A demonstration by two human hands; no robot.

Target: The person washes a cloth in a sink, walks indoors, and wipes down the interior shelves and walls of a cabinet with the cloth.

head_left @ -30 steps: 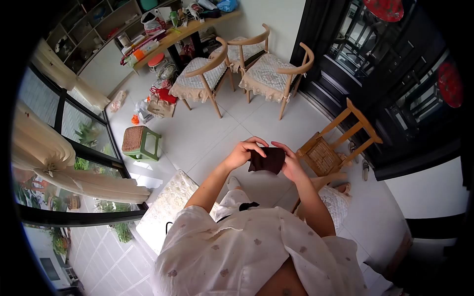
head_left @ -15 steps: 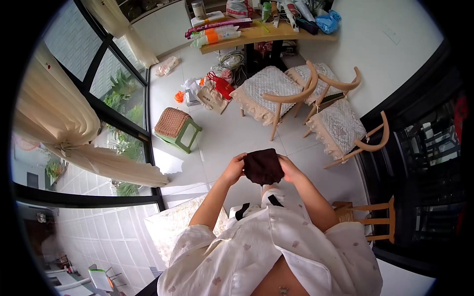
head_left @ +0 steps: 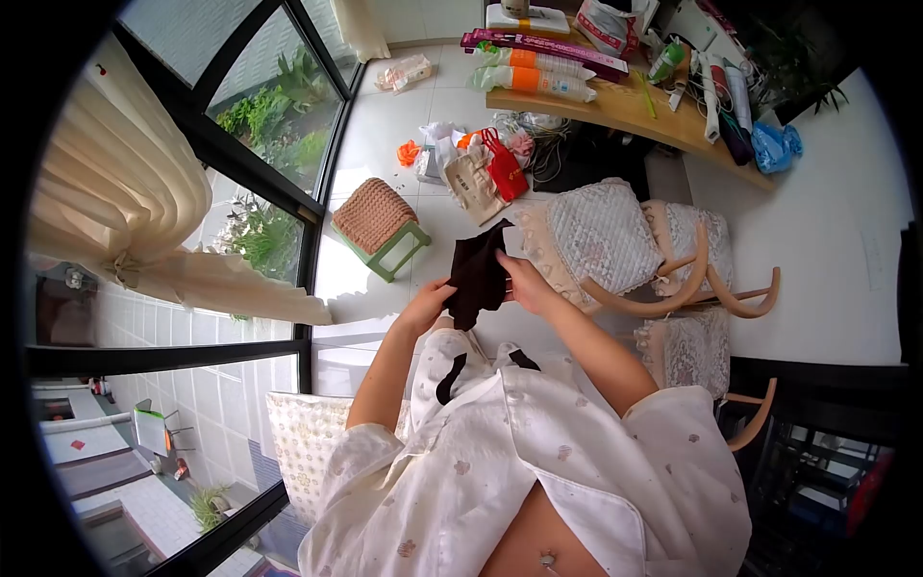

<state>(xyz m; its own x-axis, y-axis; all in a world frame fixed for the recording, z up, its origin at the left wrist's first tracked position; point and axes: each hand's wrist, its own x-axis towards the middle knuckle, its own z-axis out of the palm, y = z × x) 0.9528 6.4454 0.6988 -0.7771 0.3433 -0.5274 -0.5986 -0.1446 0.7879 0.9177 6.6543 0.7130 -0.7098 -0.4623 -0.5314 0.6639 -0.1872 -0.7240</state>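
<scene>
Note wooden table [head_left: 673, 133] far beyond right hand [head_left: 527, 286], quilted chair [head_left: 596, 236] nearer it, knit-topped stool [head_left: 377, 216] beyond left hand [head_left: 426, 306]. Find dark cloth [head_left: 478, 274] between both: pinched by the left at its lower left edge, gripped by the right along its right side. Judge step as two-handed handling, mid-air; for next move, estimate need for firm, even grips.

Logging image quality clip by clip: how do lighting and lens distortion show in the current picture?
Head view: fisheye distortion, black corners and a bowed black window frame; head view: bright daylight patches on the white tiled floor beside the green stool with a woven brown top; head view: the dark brown cloth between left hand and right hand shows little surface detail.
</scene>
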